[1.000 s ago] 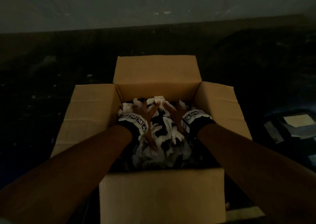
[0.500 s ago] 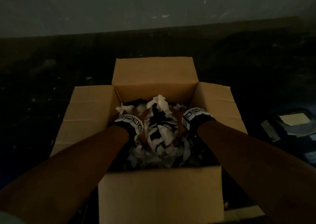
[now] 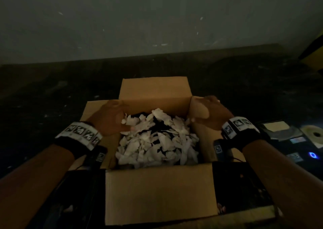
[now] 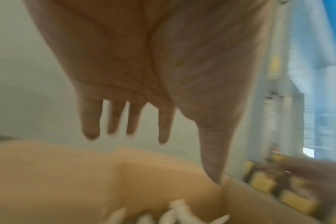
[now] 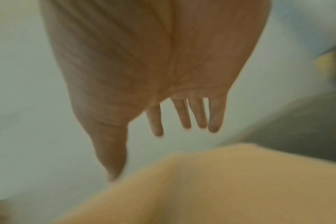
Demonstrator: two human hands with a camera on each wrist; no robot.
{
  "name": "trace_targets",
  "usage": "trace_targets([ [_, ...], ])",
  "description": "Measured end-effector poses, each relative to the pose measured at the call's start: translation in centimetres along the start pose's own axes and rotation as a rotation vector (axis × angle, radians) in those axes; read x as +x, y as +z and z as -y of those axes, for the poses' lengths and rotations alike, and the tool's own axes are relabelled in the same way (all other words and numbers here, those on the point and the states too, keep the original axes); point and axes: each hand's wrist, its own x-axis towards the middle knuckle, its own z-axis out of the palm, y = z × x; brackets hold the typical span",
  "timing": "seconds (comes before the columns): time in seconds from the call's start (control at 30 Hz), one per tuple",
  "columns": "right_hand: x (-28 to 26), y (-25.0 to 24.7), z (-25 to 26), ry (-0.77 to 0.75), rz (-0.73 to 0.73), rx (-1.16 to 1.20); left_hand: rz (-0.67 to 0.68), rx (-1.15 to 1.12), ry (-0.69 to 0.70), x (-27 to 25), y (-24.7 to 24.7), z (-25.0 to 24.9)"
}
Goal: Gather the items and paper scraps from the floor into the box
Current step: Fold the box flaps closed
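Head view: the box (image 3: pixel 158 192) is brown cardboard, standing on the dark floor (image 3: pixel 43 97) with all four flaps folded outward. White scraps (image 3: pixel 157 141) fill its interior in a loose heap, with dark gaps between the pieces. The left hand (image 3: pixel 109 118) is over the left flap at the box edge; the right hand (image 3: pixel 212 113) is over the right flap. Both wrists carry black bands with square markers.

The lighting is dim, and both hands are blurred here, so finger posture cannot be read in this view. Whether either hand touches a flap cannot be determined. Several flat items on the floor at the right edge are too dark to identify.

Left wrist view: the left hand (image 4: pixel 144 68) has its fingers (image 4: pixel 90 121) straight and spread, holding nothing, above the box wall (image 4: pixel 67 181) and the scraps (image 4: pixel 175 212). Right wrist view: the right hand (image 5: pixel 153 60) likewise has fingers (image 5: pixel 215 118) extended and apart, empty, above a flap (image 5: pixel 220 189). Both wrist views are blurred.
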Motion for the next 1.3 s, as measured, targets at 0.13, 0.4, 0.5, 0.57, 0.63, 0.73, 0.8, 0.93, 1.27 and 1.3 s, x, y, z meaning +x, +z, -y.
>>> trace_targets([
  [0.13, -3.5, 1.8, -5.3, 0.227, 0.036, 0.096, -0.076, 0.017, -0.296, -3.9, 1.6, 6.0],
  [0.4, -7.6, 5.0, -8.3, 0.273, 0.066, 0.282, 0.082, -0.254, -0.412, -7.7, 5.0, 10.6],
  [0.5, -8.8, 2.0, -7.2, 0.259, 0.001, 0.132, -0.063, -0.209, -0.369, -8.6, 2.5, 10.3],
  [0.57, -9.4, -0.5, -6.4, 0.247, -0.047, 0.113, -0.171, -0.282, -0.28, -9.6, 0.2, 9.0],
  [0.63, -10.0, -2.8, -4.9, 0.222, -0.069, 0.162, -0.207, -0.36, -0.179, -10.3, -1.7, 6.9],
  [0.73, -11.3, -4.8, -1.7, 0.051, -0.107, 0.283, -0.186, -0.542, -0.034, -10.6, -2.7, 3.3],
  [0.8, -11.6, -4.8, 0.5, -0.064, -0.093, 0.458, -0.186, -0.631, 0.082, -10.6, -1.9, 1.6],
  [0.93, -10.3, -0.4, 1.8, -0.181, 0.042, 0.616, -0.107, -0.654, 0.259, -10.1, 3.2, 0.1],
  [1.27, -10.5, 7.5, -6.0, -0.414, 0.183, -0.31, -0.09, -0.111, 0.46, -12.6, 11.2, 8.2],
  [1.3, -10.9, 7.9, -5.9, -0.428, 0.165, -0.328, -0.1, -0.046, 0.474, -12.8, 11.5, 8.2],
])
